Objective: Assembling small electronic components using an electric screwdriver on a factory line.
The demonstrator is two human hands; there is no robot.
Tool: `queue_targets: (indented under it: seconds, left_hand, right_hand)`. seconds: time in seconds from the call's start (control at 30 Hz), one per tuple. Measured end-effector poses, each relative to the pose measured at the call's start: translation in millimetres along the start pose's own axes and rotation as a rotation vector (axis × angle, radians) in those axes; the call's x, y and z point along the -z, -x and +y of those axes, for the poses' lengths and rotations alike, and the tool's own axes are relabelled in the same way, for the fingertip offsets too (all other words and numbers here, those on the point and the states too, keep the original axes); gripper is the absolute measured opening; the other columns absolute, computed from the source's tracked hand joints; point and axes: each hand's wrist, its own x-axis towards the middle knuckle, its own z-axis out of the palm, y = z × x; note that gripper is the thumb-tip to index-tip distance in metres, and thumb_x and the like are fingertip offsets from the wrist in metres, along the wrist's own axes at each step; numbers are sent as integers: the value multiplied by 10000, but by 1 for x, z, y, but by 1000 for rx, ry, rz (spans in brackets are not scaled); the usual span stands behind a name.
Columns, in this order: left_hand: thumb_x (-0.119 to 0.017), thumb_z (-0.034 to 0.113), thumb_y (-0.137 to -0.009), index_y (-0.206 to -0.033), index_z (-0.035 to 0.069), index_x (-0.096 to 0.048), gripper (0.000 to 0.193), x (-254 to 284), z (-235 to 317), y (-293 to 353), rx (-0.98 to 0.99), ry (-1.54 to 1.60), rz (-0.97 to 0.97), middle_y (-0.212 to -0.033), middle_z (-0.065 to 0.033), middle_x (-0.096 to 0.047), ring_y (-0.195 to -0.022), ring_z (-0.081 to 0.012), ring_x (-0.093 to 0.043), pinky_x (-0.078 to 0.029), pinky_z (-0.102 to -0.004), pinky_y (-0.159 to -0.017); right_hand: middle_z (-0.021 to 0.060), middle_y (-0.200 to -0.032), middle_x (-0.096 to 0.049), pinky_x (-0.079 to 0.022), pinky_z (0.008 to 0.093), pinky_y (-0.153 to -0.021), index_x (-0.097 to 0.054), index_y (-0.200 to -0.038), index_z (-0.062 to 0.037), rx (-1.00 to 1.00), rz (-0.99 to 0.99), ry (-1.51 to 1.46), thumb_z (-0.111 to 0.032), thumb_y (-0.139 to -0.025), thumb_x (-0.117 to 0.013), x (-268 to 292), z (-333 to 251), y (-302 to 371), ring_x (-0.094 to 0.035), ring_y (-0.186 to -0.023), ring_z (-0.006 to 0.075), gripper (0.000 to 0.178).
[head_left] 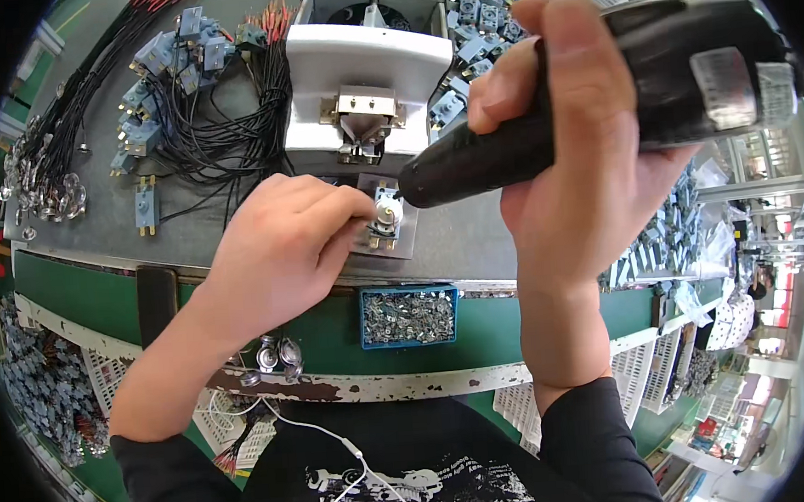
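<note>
My right hand (579,139) is wrapped round a black power screwdriver (498,158), its index finger along the side. The tool slants down to the left, and its nose is beside a small blue-grey switch (387,197) with a round silver piece on top. My left hand (282,240) is closed, with thumb and index finger pinched at the left edge of that switch; the fingertips are partly hidden. Under the switch lies a small metal plate (405,243). Whether the screwdriver's bit touches the silver piece cannot be made out.
A white screw feeder (317,72) stands behind the plate. Blue-grey switches (146,207) with black wires lie left, and loose switches (448,105) are heaped right. A blue tray (364,320) of small metal parts sits in front, near silver discs (289,354).
</note>
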Motion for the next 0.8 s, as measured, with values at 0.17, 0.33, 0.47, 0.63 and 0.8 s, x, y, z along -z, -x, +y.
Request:
queue_targets:
  seconds: [0.17, 0.33, 0.47, 0.63, 0.8]
  left_hand:
    - [-726, 10, -801, -937, 79, -673, 161, -10, 1, 7, -3, 42, -40, -883, -62, -672, -877, -266, -664, -489, -397, -780]
    - [-743, -14, -765, -933, 75, -671, 203, -11, 8, 16, -8, 91, -132, -945, -59, -687, -931, -280, -666, -513, -408, -822]
    - [-743, -4, -772, -933, 82, -682, 192, -11, 4, 18, -18, 118, -144, -938, -49, -692, -906, -264, -670, -505, -393, -807]
    - [-742, 8, -792, -929, 82, -694, 163, -6, 3, 12, 6, 64, -74, -908, -59, -697, -897, -258, -673, -497, -392, -801]
    - [-749, 36, -806, -899, 76, -683, 120, -1, 0, 4, 63, -12, -13, -872, -51, -706, -877, -244, -673, -483, -379, -804]
  right_hand:
    - [99, -824, -677, -540, 292, -579, -604, -1114, 51, -80, 202, 31, -7, -920, -707, -39, 11, -10, -643, -628, 146, 227]
    - [91, -930, -692, -549, 264, -636, -578, -1176, 44, -167, 204, -150, 156, -818, -739, -51, 9, -16, -678, -760, 133, 409]
    - [116, -1007, -681, -575, 288, -675, -425, -1354, 15, -24, 366, -200, 123, -833, -758, -90, 40, -15, -691, -823, 156, 628]
    - [199, -1157, -658, -620, 294, -704, -278, -1423, -32, -352, -6, -251, 99, -867, -744, -61, 13, -27, -722, -904, 200, 737]
    - [162, -1154, -651, -604, 283, -706, -315, -1392, -22, -304, 253, -172, 101, -860, -735, -72, 17, -21, -705, -911, 163, 689]
